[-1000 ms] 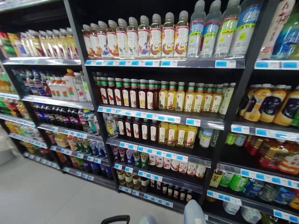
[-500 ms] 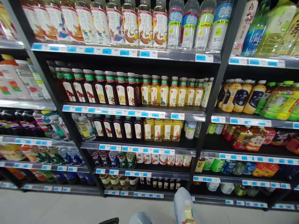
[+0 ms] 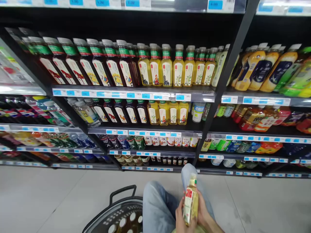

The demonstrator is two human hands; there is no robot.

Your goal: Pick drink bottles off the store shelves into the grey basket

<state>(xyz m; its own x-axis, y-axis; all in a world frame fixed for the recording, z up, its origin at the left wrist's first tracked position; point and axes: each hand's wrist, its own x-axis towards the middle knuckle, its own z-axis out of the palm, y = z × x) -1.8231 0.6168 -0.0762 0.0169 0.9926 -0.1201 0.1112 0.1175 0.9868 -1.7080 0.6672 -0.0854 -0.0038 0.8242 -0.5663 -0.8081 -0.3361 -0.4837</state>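
Note:
A clear plastic bottle of pale yellow drink (image 3: 190,202) is held in front of my knees, tilted, its light cap pointing toward the shelves. Its label is pale with a red patch near the top. My left hand (image 3: 180,217) is closed around the bottle's lower left side. On the other side, my right hand (image 3: 202,208) also grips it, fingers partly hidden behind the bottle. To the left of my bent legs stands a dark grey shopping basket (image 3: 107,215), with several white-capped bottles (image 3: 123,222) inside.
Black drink shelves stretch across the view. One shelf carries dark-drink bottles (image 3: 96,66) beside similar yellow-drink bottles (image 3: 167,66). Cans (image 3: 170,141) stand lower down. An upright post (image 3: 224,69) divides the bays. Grey tiled floor (image 3: 60,194) lies in front; the basket's handle (image 3: 122,191) sticks up.
My view has tipped downward, so the shelves sit higher in the picture. Both hands, the bottle and the basket have come into fuller view; earlier only the bottle's top and the handle's tip showed.

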